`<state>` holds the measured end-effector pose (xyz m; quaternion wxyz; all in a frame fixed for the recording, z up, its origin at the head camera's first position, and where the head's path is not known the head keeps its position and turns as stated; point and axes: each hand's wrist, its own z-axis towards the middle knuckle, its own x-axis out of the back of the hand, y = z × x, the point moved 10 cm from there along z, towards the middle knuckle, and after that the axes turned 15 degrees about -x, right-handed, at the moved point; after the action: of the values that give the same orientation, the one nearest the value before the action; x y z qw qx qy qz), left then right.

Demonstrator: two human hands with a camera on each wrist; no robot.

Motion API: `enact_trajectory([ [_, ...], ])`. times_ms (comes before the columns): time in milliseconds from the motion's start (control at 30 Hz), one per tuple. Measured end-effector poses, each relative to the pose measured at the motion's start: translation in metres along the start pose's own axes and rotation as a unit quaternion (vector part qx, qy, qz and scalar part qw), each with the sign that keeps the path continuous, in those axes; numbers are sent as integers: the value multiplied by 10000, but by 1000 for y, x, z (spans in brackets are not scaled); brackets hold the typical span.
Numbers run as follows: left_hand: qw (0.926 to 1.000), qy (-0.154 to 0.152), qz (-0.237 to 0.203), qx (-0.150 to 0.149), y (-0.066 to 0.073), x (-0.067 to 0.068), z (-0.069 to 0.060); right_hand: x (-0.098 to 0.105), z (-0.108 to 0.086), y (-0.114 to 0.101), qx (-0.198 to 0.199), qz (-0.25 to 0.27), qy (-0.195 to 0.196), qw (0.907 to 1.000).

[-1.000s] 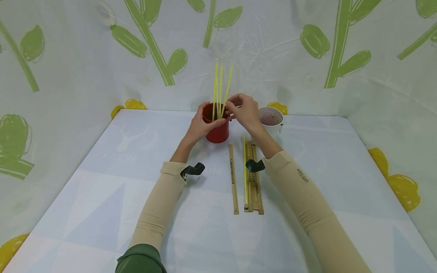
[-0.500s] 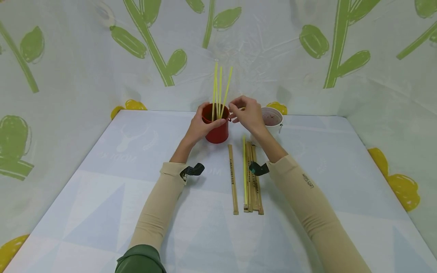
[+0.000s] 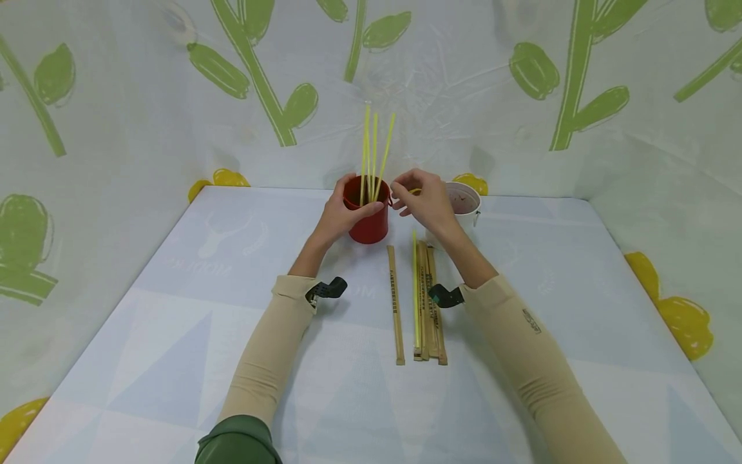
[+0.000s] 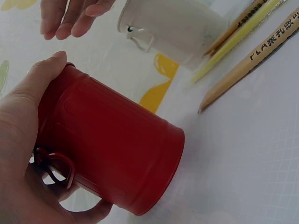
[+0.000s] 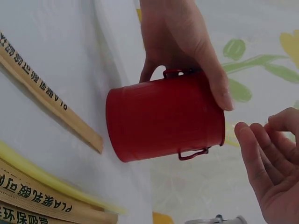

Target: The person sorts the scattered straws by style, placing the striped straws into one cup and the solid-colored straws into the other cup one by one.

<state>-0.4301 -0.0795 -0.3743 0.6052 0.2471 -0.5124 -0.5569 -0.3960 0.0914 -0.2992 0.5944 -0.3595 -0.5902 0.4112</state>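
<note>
My left hand [image 3: 341, 214] grips a small red metal bucket [image 3: 371, 229], the thumb over its near rim and the fingers round its far side. Several thin yellow straws [image 3: 375, 138] stand in the bucket, leaning slightly; their lower ends are hidden inside. Just right of the rim, my right hand [image 3: 428, 198] hovers with loosely bent fingers and nothing seen between them. The right wrist view shows a gap between those fingertips [image 5: 242, 127] and the red bucket [image 5: 163, 119]. A side handle [image 4: 58, 168] of the bucket shows by the left palm.
Behind my right forearm stands a white bucket [image 3: 468, 221]. On the table in front lie a single paper-wrapped straw [image 3: 397, 309], a yellow straw [image 3: 416, 296] and a bundle of paper-wrapped straws [image 3: 428, 335]. A leaf-patterned sheet [image 3: 452, 77] rises behind the table.
My right hand has drawn back from the straws, moving right and slightly towards me, away from the bucket's rim. The left hand, red bucket and straws have stayed in place.
</note>
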Motion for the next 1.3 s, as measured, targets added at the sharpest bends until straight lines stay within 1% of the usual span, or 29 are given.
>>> enact_trajectory([
  [267, 10000, -26, -62, 12, 0, 0, -1, 3, -13, -12, 217, -166, -46, 9996],
  [467, 10000, -20, -53, 21, 0, 0, -1, 7, -23, -14, 211, -166, -69, 9996],
  [700, 10000, -3, -82, 26, 1, 0, -1, 13, -33, -9, 110, -286, -34, 9995],
  [867, 9999, -7, -98, 27, 1, 0, -1, 16, -37, -5, 148, -299, -62, 9994],
  [1067, 10000, 1, -88, 34, 1, 0, -1, 19, -39, 0, 34, -332, -157, 9993],
  [1300, 10000, -12, -38, 32, 1, 0, -1, 19, -40, 3, -102, -484, -327, 9982],
])
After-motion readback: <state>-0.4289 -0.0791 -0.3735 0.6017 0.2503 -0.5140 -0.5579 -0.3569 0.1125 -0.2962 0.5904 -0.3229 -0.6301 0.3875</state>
